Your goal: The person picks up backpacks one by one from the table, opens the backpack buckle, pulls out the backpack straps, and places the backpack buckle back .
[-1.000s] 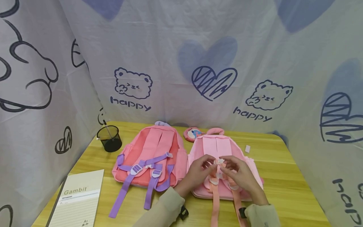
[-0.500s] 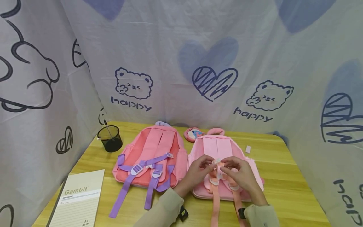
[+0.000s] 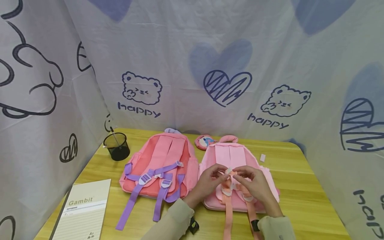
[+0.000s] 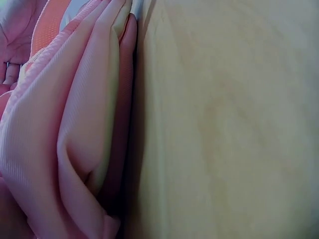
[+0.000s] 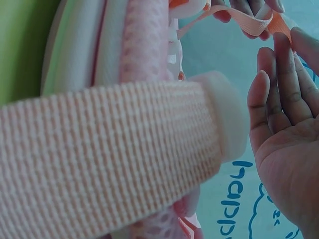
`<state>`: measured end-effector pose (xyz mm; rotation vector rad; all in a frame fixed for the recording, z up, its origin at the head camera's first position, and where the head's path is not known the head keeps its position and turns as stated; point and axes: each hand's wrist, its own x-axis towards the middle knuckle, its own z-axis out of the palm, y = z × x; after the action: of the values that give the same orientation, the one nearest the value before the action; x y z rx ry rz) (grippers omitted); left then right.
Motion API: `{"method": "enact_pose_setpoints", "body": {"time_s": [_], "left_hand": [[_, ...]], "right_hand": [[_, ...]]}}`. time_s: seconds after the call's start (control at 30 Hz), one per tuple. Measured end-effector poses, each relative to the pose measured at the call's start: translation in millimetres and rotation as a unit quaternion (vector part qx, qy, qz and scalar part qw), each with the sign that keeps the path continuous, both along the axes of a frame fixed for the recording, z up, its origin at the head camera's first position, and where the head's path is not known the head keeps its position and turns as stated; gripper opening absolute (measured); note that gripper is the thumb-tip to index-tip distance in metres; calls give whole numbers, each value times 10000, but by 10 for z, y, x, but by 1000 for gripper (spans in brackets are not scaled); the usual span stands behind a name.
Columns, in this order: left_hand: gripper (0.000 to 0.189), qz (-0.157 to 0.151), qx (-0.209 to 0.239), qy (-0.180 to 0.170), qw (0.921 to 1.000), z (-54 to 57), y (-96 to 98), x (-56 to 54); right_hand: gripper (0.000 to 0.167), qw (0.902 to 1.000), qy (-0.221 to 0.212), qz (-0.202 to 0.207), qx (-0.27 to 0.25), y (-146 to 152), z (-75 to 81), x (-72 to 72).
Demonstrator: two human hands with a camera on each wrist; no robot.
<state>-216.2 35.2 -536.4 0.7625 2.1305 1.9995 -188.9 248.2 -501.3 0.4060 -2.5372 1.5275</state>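
Note:
A light pink backpack point(image 3: 230, 153) lies back side up at the table's right half, its peach straps point(image 3: 228, 213) trailing toward the front edge. Above it, my left hand point(image 3: 211, 180) pinches a small white buckle point(image 3: 229, 171) on a peach strap. Facing it, my right hand point(image 3: 255, 181) pinches the peach webbing point(image 5: 282, 27) between thumb and index finger; the right wrist view shows this beside the left fingertips. A wide strap with a white adjuster point(image 5: 229, 117) blocks part of that view. The left wrist view mostly shows the backpack's side point(image 4: 75, 124).
A coral backpack point(image 3: 168, 146) with purple straps lies to the left, touching the pink one. Farther left are a black mesh pen cup point(image 3: 118, 150) and a notebook point(image 3: 84, 206). A round pink pouch point(image 3: 205, 142) and a small pale block point(image 3: 262, 157) sit toward the back.
The white buckle has tilted between my fingertips, and the peach webbing beside it has shifted slightly. Both hands stay in nearly the same place; the backpacks have not moved.

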Motion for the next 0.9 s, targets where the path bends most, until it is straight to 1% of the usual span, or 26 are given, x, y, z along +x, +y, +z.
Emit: {"method": "enact_pose_setpoints", "body": {"time_s": [0.2,0.47,0.67,0.9], "left_hand": [[23,33,40,-26,10000,0,-1,2],[25,-15,67,-24,10000,7,-14,5],[23,3,76,-169,9998,-14,-23,-8],[24,-54,118,-162,9998,-10,-28,-10]], "right_hand": [[17,10000,84,19,-17,-28,-18,-8],[19,9997,-71,81,-238,-86,-30,-10],[23,9996,-224,-33,-179,-64,-47,-24],[21,9990,-361,-202,-153,-65,-40,-22]]}}
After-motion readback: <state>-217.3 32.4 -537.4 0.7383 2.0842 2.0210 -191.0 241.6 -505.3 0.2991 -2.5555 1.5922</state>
